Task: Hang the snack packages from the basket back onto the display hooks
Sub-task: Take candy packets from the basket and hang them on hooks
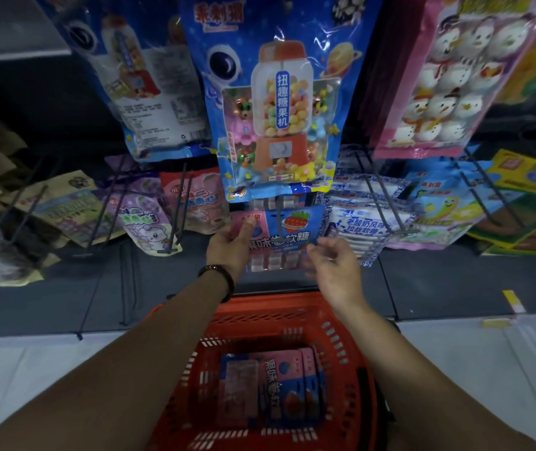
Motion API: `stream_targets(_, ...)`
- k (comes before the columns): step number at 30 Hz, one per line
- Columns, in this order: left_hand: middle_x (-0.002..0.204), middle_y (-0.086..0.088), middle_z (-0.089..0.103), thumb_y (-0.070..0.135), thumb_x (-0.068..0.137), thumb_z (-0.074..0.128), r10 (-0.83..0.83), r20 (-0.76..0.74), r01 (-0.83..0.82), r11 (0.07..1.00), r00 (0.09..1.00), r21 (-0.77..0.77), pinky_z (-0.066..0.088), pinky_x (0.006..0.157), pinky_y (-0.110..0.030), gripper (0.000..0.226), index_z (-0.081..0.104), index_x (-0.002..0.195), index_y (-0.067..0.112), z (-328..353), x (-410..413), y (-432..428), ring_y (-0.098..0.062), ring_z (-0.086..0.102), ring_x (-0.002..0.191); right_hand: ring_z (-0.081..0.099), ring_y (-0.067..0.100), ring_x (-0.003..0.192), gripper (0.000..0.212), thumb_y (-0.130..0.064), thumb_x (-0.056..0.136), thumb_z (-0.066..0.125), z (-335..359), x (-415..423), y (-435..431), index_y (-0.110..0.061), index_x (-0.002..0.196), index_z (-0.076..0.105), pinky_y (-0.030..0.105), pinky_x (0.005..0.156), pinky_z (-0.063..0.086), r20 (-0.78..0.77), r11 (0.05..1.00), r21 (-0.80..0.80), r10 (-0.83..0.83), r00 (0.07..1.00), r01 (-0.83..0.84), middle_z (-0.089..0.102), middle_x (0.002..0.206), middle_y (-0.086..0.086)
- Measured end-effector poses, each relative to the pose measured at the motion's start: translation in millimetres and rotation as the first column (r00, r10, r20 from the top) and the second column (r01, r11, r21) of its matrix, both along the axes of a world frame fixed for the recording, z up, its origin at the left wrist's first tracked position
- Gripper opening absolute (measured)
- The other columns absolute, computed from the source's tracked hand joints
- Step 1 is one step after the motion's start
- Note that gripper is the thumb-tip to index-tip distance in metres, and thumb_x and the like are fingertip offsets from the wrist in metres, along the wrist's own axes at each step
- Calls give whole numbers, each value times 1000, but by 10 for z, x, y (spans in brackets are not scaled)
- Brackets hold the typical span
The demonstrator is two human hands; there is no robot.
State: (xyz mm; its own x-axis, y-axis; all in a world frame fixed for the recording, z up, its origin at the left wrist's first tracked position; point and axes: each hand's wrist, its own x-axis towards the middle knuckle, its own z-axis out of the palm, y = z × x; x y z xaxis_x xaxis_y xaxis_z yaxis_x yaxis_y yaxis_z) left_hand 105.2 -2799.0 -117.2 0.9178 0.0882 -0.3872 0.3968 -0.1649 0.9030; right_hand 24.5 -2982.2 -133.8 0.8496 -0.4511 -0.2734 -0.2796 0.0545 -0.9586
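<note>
Pink-and-blue soft-candy packet [287, 234], reading 果味…软糖, just below big blue 扭趣糖果机 gumball bag [279, 102]. My left hand [230, 247] pinches its left edge. My right hand [333, 266] blurred at its right corner, grip unclear. Matching packets [287, 388] in red plastic basket [260, 315], well below bag.

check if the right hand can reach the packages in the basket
Probably yes: the basket sits open-topped just below the right hand, and nothing covers the packages lying in it. The left hand holds the package at the hook.

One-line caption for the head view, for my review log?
Left hand pinches a strawberry gummy package at its display hook, right hand close beside; more packages lie in the red basket below.
</note>
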Motion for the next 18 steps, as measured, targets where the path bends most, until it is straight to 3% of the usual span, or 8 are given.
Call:
stream_targets(4, 117, 0, 75, 79, 76, 65, -45, 7, 45, 995, 999, 87, 60, 98, -53, 69, 64, 124, 29, 26, -72, 88, -28, 72, 109, 75, 18, 88, 6, -32, 99, 71, -109, -157, 32, -31, 94, 68, 43, 86, 63, -99, 957, -239, 145, 984, -165, 76, 93, -6)
stream_targets(6, 113, -6, 75, 76, 64, 69, -56, -34, 59, 992, 998, 110, 61, 94, -56, 64, 59, 111, 34, -66, -114, 245, -33, 74, 106, 74, 18, 85, 16, -32, 98, 71, -179, -266, 57, -29, 83, 69, 33, 84, 58, -244, 876, -348, 259, 934, -334, 76, 83, -6)
stream_targets(8, 109, -11, 76, 65, 68, 74, -150, -92, 166, 965, 984, 201, 61, 92, -57, 49, 58, 99, 31, -10, -274, 399, -37, 75, 102, 77, 20, 78, 23, -36, 98, 71, -303, -403, 130, -26, 77, 70, 35, 77, 61, -420, 798, -310, 373, 827, -517, 76, 76, -3)
stream_targets(11, 102, -1, 78, 36, 96, 71, -463, -112, 466, 786, 879, 407, 60, 86, -39, 10, 68, 93, 27, 89, -660, 670, -22, 75, 92, 77, 21, 76, 29, -39, 97, 69, -513, -594, 265, -17, 80, 74, 28, 66, 55, -619, 666, -187, 491, 613, -722, 78, 78, -1)
stream_targets(14, 97, 15, 74, 27, 99, 70, -725, -142, 692, 552, 674, 466, 46, 82, -18, 5, 73, 95, 29, 10, -967, 961, 7, 64, 88, 73, 24, 78, 36, -46, 91, 67, -779, -683, 342, -13, 81, 76, 26, 60, 47, -776, 545, -76, 493, 393, -835, 74, 80, 6)
stream_targets(15, 94, 17, 72, 26, 98, 71, -777, -168, 739, 472, 606, 480, 42, 80, -11, 5, 73, 96, 29, -46, -1046, 1046, 9, 62, 87, 74, 26, 81, 39, -47, 88, 66, -888, -701, 365, -10, 84, 77, 26, 62, 46, -816, 529, -58, 463, 346, -847, 74, 83, 10)
stream_targets(16, 94, 17, 72, 27, 98, 71, -805, -203, 767, 408, 558, 495, 40, 77, -8, 4, 74, 98, 29, -117, -1109, 1125, 6, 62, 85, 75, 28, 90, 41, -45, 90, 67, -1007, -741, 393, -6, 93, 78, 27, 66, 48, -842, 527, -66, 426, 330, -847, 76, 92, 14)
stream_targets(18, 97, 12, 74, 37, 98, 69, -820, -257, 797, 339, 511, 501, 46, 80, -17, 9, 73, 101, 30, -278, -1178, 1230, -6, 66, 89, 72, 31, 115, 43, -37, 99, 67, -1278, -872, 447, -1, 122, 74, 31, 79, 53, -848, 608, -71, 380, 369, -791, 74, 124, 19)
